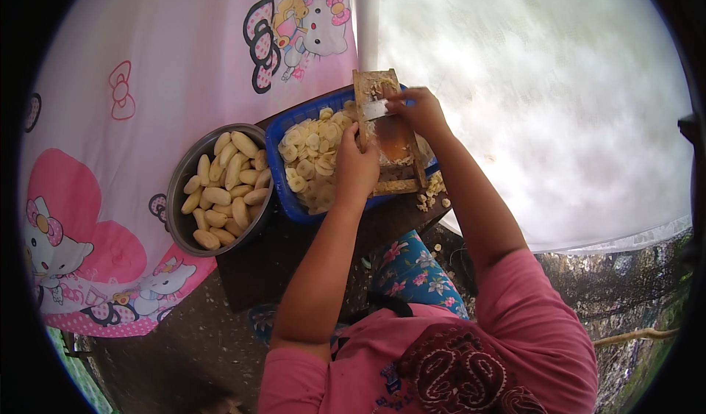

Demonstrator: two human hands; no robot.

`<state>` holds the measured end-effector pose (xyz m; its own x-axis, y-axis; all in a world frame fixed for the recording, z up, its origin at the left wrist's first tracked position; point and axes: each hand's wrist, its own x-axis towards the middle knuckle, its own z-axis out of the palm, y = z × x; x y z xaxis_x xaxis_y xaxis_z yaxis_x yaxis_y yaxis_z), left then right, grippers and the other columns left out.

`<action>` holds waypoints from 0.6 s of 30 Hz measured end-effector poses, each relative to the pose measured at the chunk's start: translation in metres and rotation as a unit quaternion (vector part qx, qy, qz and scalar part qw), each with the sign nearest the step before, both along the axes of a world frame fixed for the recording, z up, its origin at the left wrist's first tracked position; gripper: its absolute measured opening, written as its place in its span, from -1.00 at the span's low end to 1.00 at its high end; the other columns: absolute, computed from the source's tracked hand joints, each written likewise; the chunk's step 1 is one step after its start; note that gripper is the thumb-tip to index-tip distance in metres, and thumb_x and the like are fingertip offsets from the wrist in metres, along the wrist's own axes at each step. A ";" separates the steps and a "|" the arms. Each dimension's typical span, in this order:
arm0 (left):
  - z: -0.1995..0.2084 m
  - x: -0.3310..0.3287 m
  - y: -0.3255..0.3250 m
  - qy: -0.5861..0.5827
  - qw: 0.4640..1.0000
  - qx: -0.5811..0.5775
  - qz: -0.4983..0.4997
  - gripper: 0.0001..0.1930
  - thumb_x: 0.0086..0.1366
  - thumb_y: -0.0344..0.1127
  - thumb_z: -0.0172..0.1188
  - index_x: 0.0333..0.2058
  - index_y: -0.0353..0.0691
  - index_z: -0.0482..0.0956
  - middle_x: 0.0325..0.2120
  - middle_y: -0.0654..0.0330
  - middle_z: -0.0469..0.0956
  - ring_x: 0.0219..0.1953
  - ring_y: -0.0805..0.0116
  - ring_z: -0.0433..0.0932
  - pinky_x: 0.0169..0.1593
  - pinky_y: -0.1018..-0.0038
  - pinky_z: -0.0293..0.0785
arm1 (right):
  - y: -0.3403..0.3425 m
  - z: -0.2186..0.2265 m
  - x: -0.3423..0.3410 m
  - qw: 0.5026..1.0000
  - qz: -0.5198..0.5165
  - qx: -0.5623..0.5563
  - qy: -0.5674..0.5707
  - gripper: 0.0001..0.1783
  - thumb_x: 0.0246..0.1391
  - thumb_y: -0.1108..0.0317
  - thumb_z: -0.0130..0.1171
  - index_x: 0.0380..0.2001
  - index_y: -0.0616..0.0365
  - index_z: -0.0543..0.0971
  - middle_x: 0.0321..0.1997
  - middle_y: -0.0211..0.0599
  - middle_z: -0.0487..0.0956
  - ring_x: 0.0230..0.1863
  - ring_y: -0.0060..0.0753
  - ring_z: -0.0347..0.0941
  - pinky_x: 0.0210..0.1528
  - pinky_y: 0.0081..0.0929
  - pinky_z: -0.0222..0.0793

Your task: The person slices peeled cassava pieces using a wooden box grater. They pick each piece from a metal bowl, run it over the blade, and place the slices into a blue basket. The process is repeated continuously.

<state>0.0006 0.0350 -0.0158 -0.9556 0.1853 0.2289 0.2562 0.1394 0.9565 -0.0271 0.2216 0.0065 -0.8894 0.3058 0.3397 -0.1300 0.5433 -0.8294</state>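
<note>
A wooden slicer board with raised side rails rests tilted across a blue plastic basin. My left hand is closed around the board's left rail. Over the board's upper part, my right hand pinches a small flat, whitish-silver piece; its exact kind is unclear. Bits of pale banana cling to the board near its top and lower end. Thin round banana slices fill the left side of the basin, and the board hides part of the rest.
Left of the basin stands a round metal bowl heaped with peeled whole bananas. Both sit on a dark low table. Banana scraps lie at its right edge. A pink printed cloth and a white sheet hang beyond.
</note>
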 end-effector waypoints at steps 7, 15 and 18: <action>-0.008 -0.003 0.002 0.038 0.999 -0.016 0.018 -0.50 0.27 -0.32 0.12 0.16 -0.34 0.33 0.02 -0.18 0.49 0.07 -0.01 0.51 0.10 0.27 0.40 | -0.008 -0.016 0.029 0.983 -0.057 0.146 0.099 -0.75 -0.13 0.17 0.43 -0.33 -0.03 0.75 -0.29 -0.24 0.65 -0.06 -0.24 0.53 0.09 -0.27 0.38; -0.001 -0.003 0.001 0.019 1.000 -0.003 0.013 -0.51 0.27 -0.32 0.12 0.16 -0.33 0.34 0.01 -0.19 0.50 0.05 -0.03 0.51 0.09 0.25 0.41 | 0.000 0.002 -0.011 0.999 0.000 -0.025 -0.021 -0.75 -0.13 0.14 0.43 -0.38 -0.01 0.75 -0.29 -0.26 0.67 -0.14 -0.21 0.57 0.03 -0.31 0.39; -0.003 -0.003 0.001 0.008 1.000 -0.004 0.010 -0.50 0.27 -0.32 0.12 0.17 -0.32 0.32 0.01 -0.18 0.50 0.06 -0.04 0.51 0.10 0.24 0.40 | -0.007 -0.017 0.025 0.987 -0.046 0.137 0.069 -0.74 -0.15 0.13 0.44 -0.37 -0.01 0.75 -0.28 -0.23 0.67 -0.12 -0.21 0.56 0.05 -0.29 0.40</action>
<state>-0.0025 0.0363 -0.0190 -0.9555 0.1681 0.2423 0.2679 0.1517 0.9514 -0.0025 0.2146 -0.0106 -0.8013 0.2638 0.5369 -0.1709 0.7591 -0.6281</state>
